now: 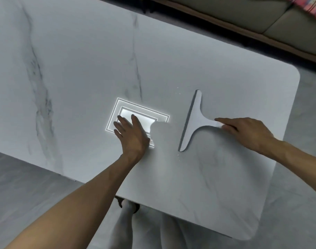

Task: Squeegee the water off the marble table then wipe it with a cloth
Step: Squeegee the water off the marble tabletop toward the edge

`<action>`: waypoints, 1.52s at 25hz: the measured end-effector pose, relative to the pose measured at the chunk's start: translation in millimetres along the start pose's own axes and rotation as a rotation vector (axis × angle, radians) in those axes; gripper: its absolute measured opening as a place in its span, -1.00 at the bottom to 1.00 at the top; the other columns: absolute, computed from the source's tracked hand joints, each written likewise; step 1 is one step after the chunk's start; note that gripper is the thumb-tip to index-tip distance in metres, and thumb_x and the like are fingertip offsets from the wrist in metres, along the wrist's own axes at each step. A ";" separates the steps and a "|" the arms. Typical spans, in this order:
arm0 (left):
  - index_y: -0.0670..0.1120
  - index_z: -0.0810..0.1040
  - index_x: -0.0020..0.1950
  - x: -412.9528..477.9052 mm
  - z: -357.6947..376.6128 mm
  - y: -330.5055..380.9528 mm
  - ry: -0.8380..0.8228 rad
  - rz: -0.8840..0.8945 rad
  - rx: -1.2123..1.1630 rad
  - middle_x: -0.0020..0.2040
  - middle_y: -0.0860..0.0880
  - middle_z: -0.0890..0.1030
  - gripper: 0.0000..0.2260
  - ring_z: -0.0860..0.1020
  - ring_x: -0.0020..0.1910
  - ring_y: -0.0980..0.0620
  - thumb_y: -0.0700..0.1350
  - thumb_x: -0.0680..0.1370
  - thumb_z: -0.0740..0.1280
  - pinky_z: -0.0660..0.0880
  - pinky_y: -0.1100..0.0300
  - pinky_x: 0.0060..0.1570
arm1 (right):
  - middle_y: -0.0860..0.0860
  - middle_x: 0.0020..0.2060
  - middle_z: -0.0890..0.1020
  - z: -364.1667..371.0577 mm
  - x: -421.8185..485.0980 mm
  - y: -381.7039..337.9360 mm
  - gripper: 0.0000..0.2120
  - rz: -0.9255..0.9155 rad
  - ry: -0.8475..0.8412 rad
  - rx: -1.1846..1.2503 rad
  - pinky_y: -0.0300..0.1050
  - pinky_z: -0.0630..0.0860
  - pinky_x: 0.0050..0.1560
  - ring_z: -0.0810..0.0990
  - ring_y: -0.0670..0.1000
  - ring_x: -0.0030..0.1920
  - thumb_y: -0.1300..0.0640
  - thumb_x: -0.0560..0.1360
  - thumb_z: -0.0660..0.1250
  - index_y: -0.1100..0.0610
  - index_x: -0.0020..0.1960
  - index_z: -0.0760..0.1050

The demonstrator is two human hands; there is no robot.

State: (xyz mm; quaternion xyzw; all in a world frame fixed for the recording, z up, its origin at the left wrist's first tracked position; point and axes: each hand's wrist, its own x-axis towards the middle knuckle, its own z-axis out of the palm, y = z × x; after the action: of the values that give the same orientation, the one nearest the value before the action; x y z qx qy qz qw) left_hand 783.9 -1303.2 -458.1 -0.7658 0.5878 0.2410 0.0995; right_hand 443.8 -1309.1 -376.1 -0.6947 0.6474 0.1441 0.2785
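Observation:
A white T-shaped squeegee (193,121) lies flat on the white marble table (81,72), its long blade pointing left and its short handle pointing right. My right hand (247,130) holds the end of that handle, index finger stretched along it. My left hand (130,133) rests flat on the tabletop to the left of the squeegee, fingers straight, over the bright reflection of a ceiling light (144,112). A few small water drops (178,90) glint near the blade's far end. No cloth is in view.
The table's rounded right corner (294,72) and near edge (171,211) are close to me. A beige sofa (261,17) with a dark wooden base stands beyond the far edge. Grey tiled floor (27,186) surrounds the table; my legs show below it.

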 end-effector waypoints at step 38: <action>-0.21 0.15 0.48 76.1 18.2 84.8 0.076 -0.023 -0.084 0.36 -0.54 0.26 -0.29 0.25 0.29 -0.63 0.01 0.42 0.34 0.25 -0.45 0.26 | 0.05 -0.21 0.56 -17.6 33.0 6.4 -0.51 0.213 0.092 0.354 -0.10 0.39 -0.15 0.57 0.13 -0.17 0.08 0.65 0.04 -0.11 0.55 0.07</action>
State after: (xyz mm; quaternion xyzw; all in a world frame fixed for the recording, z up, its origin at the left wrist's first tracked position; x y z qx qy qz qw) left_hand 713.6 -1384.6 -499.7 -0.7847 0.5716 0.2351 0.0477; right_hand 438.7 -1346.2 -381.7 -0.5682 0.7445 0.0249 0.3495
